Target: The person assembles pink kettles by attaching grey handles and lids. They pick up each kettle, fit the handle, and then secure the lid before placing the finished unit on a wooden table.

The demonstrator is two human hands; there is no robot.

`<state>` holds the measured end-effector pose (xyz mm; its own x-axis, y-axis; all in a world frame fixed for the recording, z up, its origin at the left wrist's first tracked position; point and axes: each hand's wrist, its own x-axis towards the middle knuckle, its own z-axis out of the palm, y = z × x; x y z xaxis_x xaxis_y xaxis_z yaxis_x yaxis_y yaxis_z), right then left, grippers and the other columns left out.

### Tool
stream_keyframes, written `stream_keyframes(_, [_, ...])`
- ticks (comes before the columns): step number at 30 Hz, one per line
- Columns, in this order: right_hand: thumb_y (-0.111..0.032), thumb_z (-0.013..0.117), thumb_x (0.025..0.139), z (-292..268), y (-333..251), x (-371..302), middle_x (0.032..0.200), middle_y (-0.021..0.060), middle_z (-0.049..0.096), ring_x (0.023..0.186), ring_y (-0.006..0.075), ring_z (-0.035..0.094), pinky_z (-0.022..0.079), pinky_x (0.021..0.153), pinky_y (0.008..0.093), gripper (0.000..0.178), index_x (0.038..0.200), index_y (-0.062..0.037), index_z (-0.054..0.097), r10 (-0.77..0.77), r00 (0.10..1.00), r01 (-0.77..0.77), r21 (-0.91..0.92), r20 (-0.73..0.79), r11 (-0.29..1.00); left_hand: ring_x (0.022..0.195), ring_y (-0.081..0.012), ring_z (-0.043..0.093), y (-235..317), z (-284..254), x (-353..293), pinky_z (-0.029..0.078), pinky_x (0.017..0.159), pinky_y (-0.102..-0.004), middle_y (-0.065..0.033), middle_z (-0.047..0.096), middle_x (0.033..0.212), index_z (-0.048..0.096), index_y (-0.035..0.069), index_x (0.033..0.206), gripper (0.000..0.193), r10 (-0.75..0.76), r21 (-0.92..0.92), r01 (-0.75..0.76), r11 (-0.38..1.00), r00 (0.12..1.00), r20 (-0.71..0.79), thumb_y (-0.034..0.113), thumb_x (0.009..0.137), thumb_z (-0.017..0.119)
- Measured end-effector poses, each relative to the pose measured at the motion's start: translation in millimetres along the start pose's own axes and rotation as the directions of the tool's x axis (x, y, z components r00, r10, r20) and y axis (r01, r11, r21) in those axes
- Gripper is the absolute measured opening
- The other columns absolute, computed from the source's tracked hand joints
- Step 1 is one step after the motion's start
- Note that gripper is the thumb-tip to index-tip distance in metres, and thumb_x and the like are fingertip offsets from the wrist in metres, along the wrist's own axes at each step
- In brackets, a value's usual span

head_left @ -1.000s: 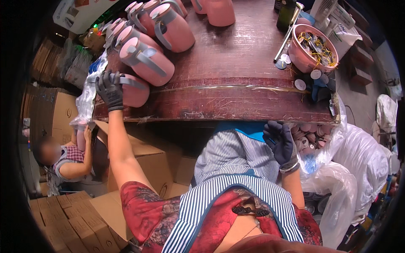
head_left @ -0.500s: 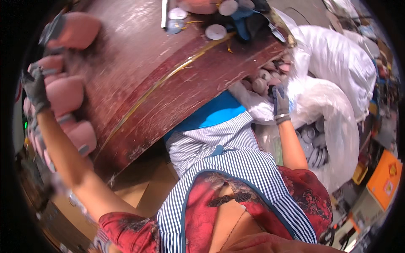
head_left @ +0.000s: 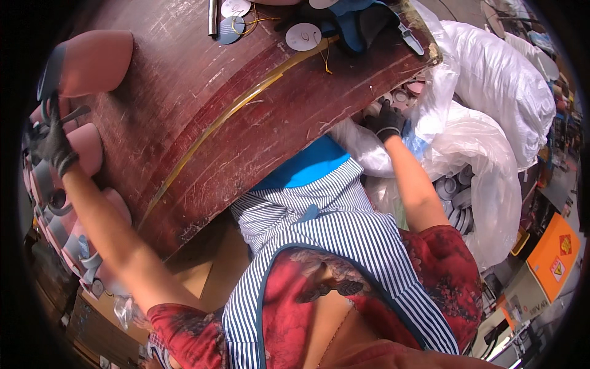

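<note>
My left hand (head_left: 54, 142), in a dark grey glove, is at the left edge of the table among several pink sun visors (head_left: 85, 147) with grey bands. Its fingers look spread, close to the band of a larger pink sun visor (head_left: 98, 64) lying on the tabletop. My right hand (head_left: 388, 120), gloved the same way, reaches past the table's right edge into a clear plastic bag (head_left: 359, 144). The fingers there point down among pale pink rounded pieces (head_left: 401, 97) and are partly hidden, so I cannot tell whether they grip one.
On the dark red table (head_left: 264, 135) lie round tags (head_left: 303, 37) with yellow strings, a blue-and-black strapped item (head_left: 362, 27) and a metal bar (head_left: 212, 17). To the right are grey rounded pieces (head_left: 453, 190) in another bag and a large white sack (head_left: 498, 80).
My right hand has moved leftward and deeper among the pink pieces. My left hand stays by the visors, slightly lower in view. The whole view has shifted a little.
</note>
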<state>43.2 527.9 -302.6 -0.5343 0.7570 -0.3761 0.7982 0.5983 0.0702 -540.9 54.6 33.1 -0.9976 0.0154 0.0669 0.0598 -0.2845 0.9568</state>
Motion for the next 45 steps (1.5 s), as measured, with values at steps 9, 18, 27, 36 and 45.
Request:
stream_keyframes(9, [-0.005, 0.075, 0.084, -133.8, 36.6, -53.6, 0.127, 0.0099, 0.058, 0.113, 0.0198, 0.056, 0.046, 0.099, 0.0335, 0.057, 0.136, -0.0003, 0.053, 0.052, 0.983, 0.179, 0.984, -0.179, 0.001, 0.060, -0.0106, 0.051, -16.1, 46.2, -271.1, 0.042, 0.055, -0.0261, -0.0008, 0.058, 0.072, 0.058, 0.008, 0.082, 0.026, 0.499, 0.273, -0.454, 0.848, 0.858, -0.123, 0.026, 0.100, 0.065])
stream_keyframes(18, [-0.027, 0.081, 0.079, -298.2, -56.3, -241.0, 0.136, 0.0175, 0.059, 0.126, 0.0332, 0.056, 0.044, 0.106, 0.0448, 0.067, 0.137, -0.0051, 0.056, -0.632, 0.201, 0.955, 0.292, -0.749, -0.043, 0.068, -0.0122, 0.056, 31.8, 35.6, -524.4, 0.049, 0.067, -0.0271, -0.0068, 0.062, 0.077, 0.063, 0.000, 0.099, 0.032, -0.007, 0.540, -0.198, 0.818, 0.936, 0.353, 0.020, 0.081, 0.080])
stream_keyframes(27, [-0.067, 0.069, 0.070, -331.4, -86.9, -266.0, 0.147, 0.0197, 0.048, 0.134, 0.0410, 0.044, 0.034, 0.111, 0.0502, 0.088, 0.140, -0.0145, 0.060, -0.910, -0.273, 0.948, 0.073, -0.312, -0.309, 0.073, -0.0098, 0.054, 11.5, 6.4, -566.6, 0.047, 0.070, -0.0262, -0.0021, 0.061, 0.080, 0.063, -0.001, 0.105, 0.045, -0.079, 0.387, -0.121, 0.914, 0.883, 0.462, 0.031, 0.078, 0.080])
stream_keyframes(36, [-0.052, 0.072, 0.078, -284.0, -92.4, -248.7, 0.140, 0.0207, 0.056, 0.130, 0.0403, 0.050, 0.036, 0.111, 0.0502, 0.084, 0.140, 0.0015, 0.053, -0.875, -0.277, 0.758, 0.469, -0.397, -0.453, 0.066, -0.0119, 0.057, -0.3, 6.4, -564.9, 0.048, 0.065, -0.0284, -0.0060, 0.064, 0.073, 0.065, 0.001, 0.097, 0.033, -0.087, 0.294, -0.074, 0.953, 0.863, 0.498, 0.022, 0.079, 0.083])
stream_keyframes(45, [-0.054, 0.076, 0.072, -284.3, -91.7, -244.8, 0.133, 0.0261, 0.053, 0.124, 0.0437, 0.052, 0.039, 0.105, 0.0529, 0.087, 0.135, 0.0026, 0.058, -0.810, -0.468, 0.809, 0.196, -0.354, -0.553, 0.067, -0.0134, 0.053, -12.2, 3.9, -557.2, 0.047, 0.066, -0.0288, -0.0078, 0.062, 0.074, 0.066, 0.001, 0.096, 0.038, -0.123, 0.295, -0.056, 0.954, 0.822, 0.556, 0.024, 0.073, 0.086])
